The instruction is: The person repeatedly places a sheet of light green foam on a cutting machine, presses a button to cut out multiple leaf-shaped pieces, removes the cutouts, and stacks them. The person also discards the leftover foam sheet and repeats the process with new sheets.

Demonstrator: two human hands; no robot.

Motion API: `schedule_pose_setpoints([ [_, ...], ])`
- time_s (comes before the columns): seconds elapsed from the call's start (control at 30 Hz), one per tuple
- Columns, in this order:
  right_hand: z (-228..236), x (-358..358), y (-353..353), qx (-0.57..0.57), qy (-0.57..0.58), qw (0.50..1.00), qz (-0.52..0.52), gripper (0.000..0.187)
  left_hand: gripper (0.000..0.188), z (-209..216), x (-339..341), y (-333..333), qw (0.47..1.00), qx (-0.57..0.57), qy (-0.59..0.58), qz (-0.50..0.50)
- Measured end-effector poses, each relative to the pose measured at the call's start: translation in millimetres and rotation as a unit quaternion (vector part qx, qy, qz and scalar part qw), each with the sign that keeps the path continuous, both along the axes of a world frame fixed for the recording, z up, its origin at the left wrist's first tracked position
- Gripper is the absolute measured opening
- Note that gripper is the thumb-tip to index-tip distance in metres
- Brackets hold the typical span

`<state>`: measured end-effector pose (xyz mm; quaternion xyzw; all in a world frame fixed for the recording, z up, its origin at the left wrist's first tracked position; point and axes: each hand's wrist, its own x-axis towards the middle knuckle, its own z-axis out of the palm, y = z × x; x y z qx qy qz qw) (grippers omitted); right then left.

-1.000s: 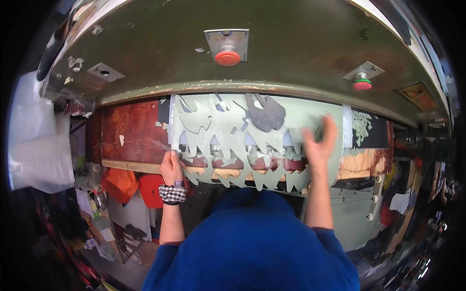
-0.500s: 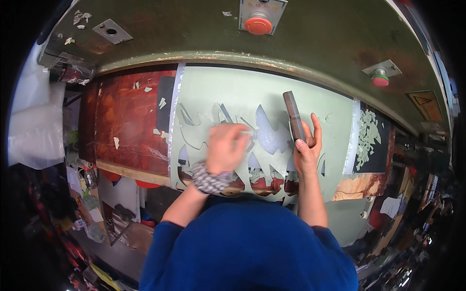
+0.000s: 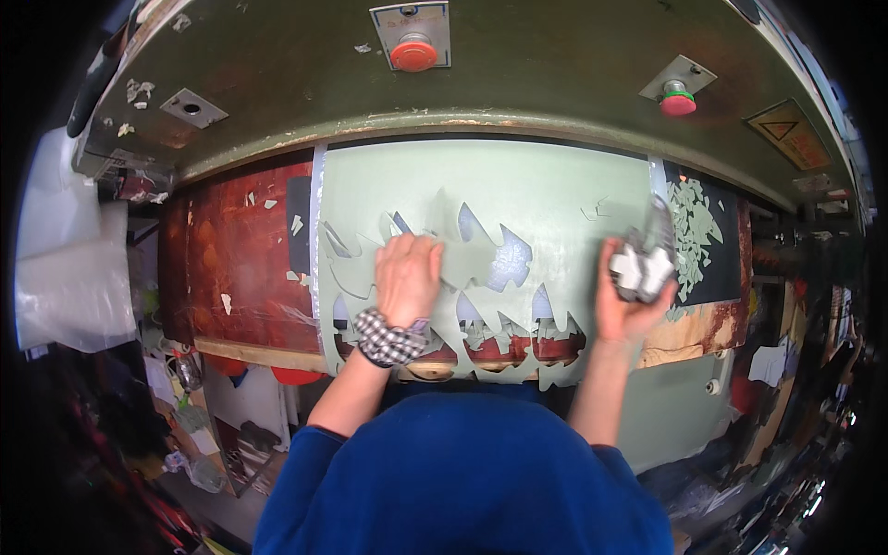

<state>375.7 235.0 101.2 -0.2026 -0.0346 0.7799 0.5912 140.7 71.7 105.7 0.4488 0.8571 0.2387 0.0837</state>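
Note:
A dark-walled cutting die [image 3: 640, 268] with whitish areas inside is in my right hand [image 3: 624, 310]. Motion blurs it, and it is tilted above the right part of a pale green sheet [image 3: 555, 176]. My left hand [image 3: 405, 282], with a checkered band at the wrist, is over the left part of that sheet, next to its cut-outs. Its back faces up and its fingers curl downward, so the fingertips and anything under them are hidden. Jagged holes [image 3: 509, 259] run across the sheet's middle and near edge, with a bluish-white surface showing through some.
A green machine beam [image 3: 305, 83] spans the far side, carrying two red push buttons [image 3: 413, 54] [image 3: 678, 100]. Pale green scraps [image 3: 692, 231] are heaped at the right. A worn red board [image 3: 236, 254] lies left, and clear plastic [image 3: 74, 268] hangs beyond it.
My right hand has moved right with the cutting die and turned it, so its whitish inside now shows. My left hand, blurred before, now rests steadier over the sheet.

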Motion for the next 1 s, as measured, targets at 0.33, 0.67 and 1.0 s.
schedule_pose_setpoints([
  [0.33,25,78,-6,-0.057,0.019,0.991,-0.120,0.068,0.057,-26,13,119,0.981,0.156,0.011,-0.115],
  [0.67,29,23,12,0.279,-0.476,0.833,0.049,0.076,0.013,8,140,70,0.706,0.175,-0.372,-0.577],
  [1.0,-14,-57,43,0.547,-0.681,0.467,0.139,0.096,0.006,4,-52,-35,0.978,0.110,-0.171,-0.050],
])
